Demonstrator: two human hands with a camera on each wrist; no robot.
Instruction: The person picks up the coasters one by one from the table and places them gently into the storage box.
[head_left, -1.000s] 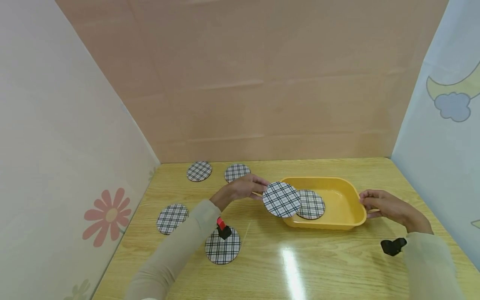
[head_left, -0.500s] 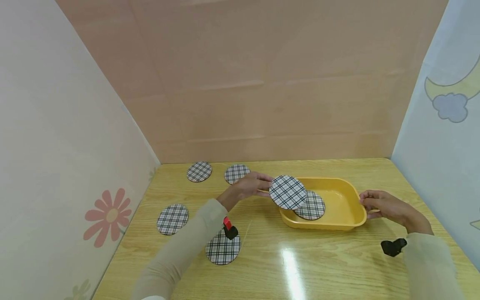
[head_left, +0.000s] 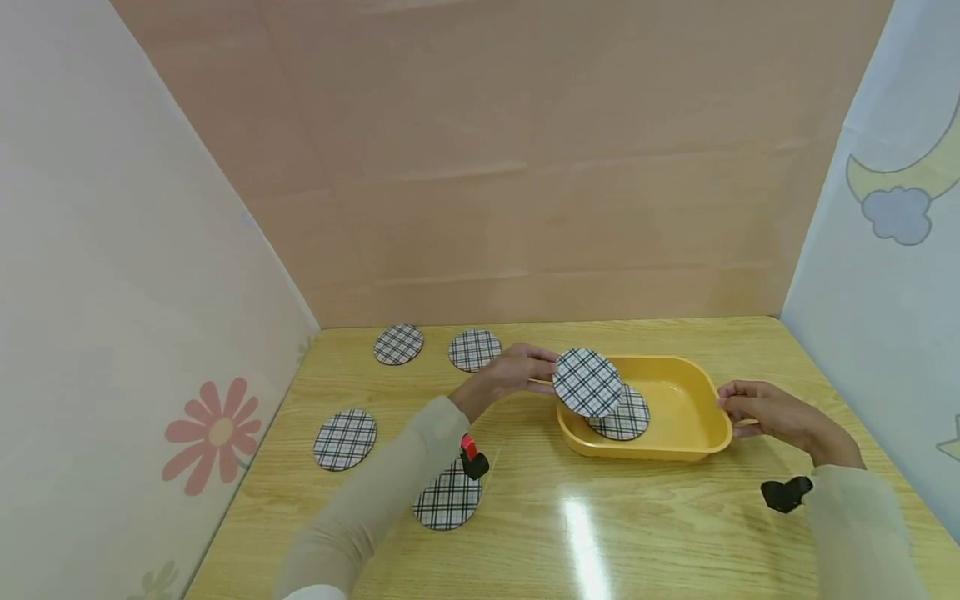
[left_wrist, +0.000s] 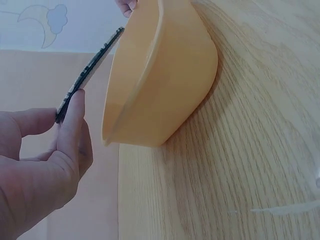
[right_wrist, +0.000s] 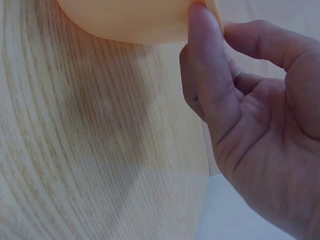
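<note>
— Why's the left hand [head_left: 517,372] pinching that plaid coaster [head_left: 588,382] by its edge?
— To hold it flat above the yellow tray [head_left: 693,444]; the right hand [head_left: 767,412] grips the tray's right handle, steadying it.

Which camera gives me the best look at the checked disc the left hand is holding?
The head view: the held disc shows its whole face above the yellow tray. The left wrist view shows only its edge; the right wrist view misses it.

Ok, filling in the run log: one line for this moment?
left hand: pinches plaid coaster over yellow tray | right hand: holds tray rim | in tray: one coaster
</note>
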